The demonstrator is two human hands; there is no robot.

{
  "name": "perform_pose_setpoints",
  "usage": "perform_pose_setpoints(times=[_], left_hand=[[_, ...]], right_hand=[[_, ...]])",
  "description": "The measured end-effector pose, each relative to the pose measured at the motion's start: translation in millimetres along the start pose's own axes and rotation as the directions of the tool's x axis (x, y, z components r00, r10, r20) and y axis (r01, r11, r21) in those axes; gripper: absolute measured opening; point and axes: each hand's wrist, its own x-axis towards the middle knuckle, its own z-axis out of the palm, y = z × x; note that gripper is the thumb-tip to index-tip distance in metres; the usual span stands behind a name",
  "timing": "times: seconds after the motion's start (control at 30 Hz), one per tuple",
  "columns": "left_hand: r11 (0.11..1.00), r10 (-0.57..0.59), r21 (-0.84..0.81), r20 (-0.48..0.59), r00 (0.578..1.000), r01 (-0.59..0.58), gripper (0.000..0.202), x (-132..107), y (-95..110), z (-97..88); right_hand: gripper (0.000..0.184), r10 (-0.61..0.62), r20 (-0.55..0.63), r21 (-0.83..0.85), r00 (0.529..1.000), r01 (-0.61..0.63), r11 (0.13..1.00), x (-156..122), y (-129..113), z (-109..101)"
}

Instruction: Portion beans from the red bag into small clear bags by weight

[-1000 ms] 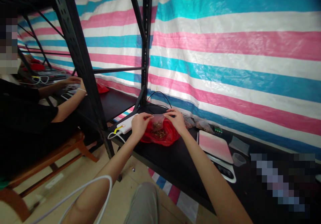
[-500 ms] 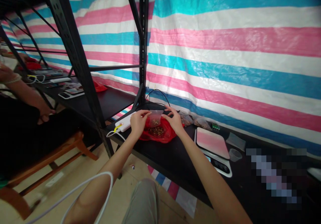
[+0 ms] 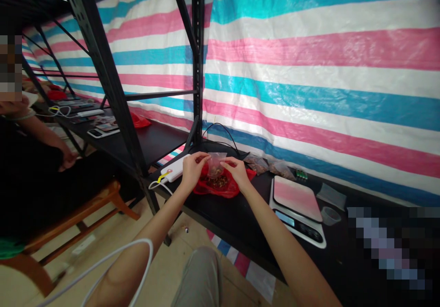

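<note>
A small clear plastic bag with brownish bits in its bottom is held up over a red plastic bag. My left hand pinches the clear bag's left edge. On its right edge, the fingers of my right hand are closed in a pinch. The red bag lies spread open on the black shelf, and a heap of small brown pieces sits in it, partly hidden behind the clear bag.
Right of my hands stands a kitchen scale, its display lit. Filled clear bags lie along the striped sheet. An empty bag and a clear cup are beyond the scale. A white power bank-like box is at left; a person sits further left.
My right hand's fingers have come down and closed on the clear bag's edge. The view has shifted slightly, and the scale's display now shows more.
</note>
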Motion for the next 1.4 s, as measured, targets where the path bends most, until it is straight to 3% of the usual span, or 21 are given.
perform_pose_setpoints(times=[0.33, 0.5, 0.6, 0.7, 0.8, 0.93, 1.0, 1.07, 1.1, 1.2, 1.3, 1.4], left_hand=[[0.998, 0.012, -0.056, -0.053, 0.999, -0.015, 0.016, -6.4, -4.8, 9.2], [0.993, 0.009, -0.115, 0.043, 0.999, -0.004, 0.031, -10.1, -6.4, 10.1], [1.0, 0.006, -0.014, 0.11, 0.994, -0.004, 0.033, -13.7, -10.4, 4.2], [0.992, 0.017, 0.122, 0.17, 0.985, -0.038, 0.019, -16.2, -13.2, 0.0], [0.987, 0.039, 0.148, 0.153, 0.987, -0.062, 0.015, -15.0, -11.5, 1.0], [0.99, 0.06, 0.121, 0.127, 0.99, -0.075, 0.023, -15.5, -4.1, 0.8], [0.976, 0.147, 0.143, 0.113, 0.983, -0.163, 0.039, -23.3, 0.1, -5.4], [0.923, 0.276, 0.225, 0.174, 0.945, -0.311, 0.049, -37.1, 2.3, -15.4], [0.878, 0.321, 0.279, 0.261, 0.91, -0.39, 0.047, -45.1, 1.9, -20.7], [0.691, 0.319, 0.436, 0.532, 0.784, -0.577, 0.035, -65.7, -6.2, -32.3], [0.503, 0.301, 0.542, 0.619, 0.725, -0.673, 0.018, -72.4, -18.2, -32.5], [0.427, 0.327, 0.548, 0.648, 0.687, -0.72, 0.016, -66.8, -20.4, -25.3]], right_hand=[[0.018, 0.061, -0.02, 0.06, 0.998, -0.06, 0.996, -1.4, -2.3, -0.6], [0.017, 0.038, -0.116, 0.108, 0.993, -0.025, 0.994, -2.7, 1.2, 4.3], [0.019, 0.035, -0.127, 0.141, 0.991, -0.017, 0.99, -3.8, 2.7, 4.6], [0.022, 0.029, -0.113, 0.097, 0.993, -0.018, 0.995, -5.1, 4.2, 4.1], [0.033, 0.029, -0.037, 0.02, 0.999, -0.028, 0.999, -6.6, 6.1, 2.7], [0.023, 0.021, 0.008, -0.079, 1.0, -0.021, 0.997, -8.7, 9.4, -2.7], [0.02, 0.02, -0.034, -0.102, 0.999, -0.023, 0.994, -8.5, 11.3, -7.2], [0.021, 0.019, -0.092, -0.086, 0.996, -0.027, 0.996, -7.1, 12.9, -11.9], [0.022, 0.024, -0.114, -0.061, 0.993, -0.031, 0.998, -6.2, 13.5, -14.0], [0.025, 0.087, -0.146, 0.057, 0.985, -0.079, 0.995, -4.1, 14.6, -17.4], [0.029, 0.166, -0.158, 0.157, 0.973, -0.141, 0.978, -5.2, 14.7, -16.7], [0.035, 0.23, -0.136, 0.218, 0.964, -0.197, 0.956, -8.9, 13.8, -15.4]])
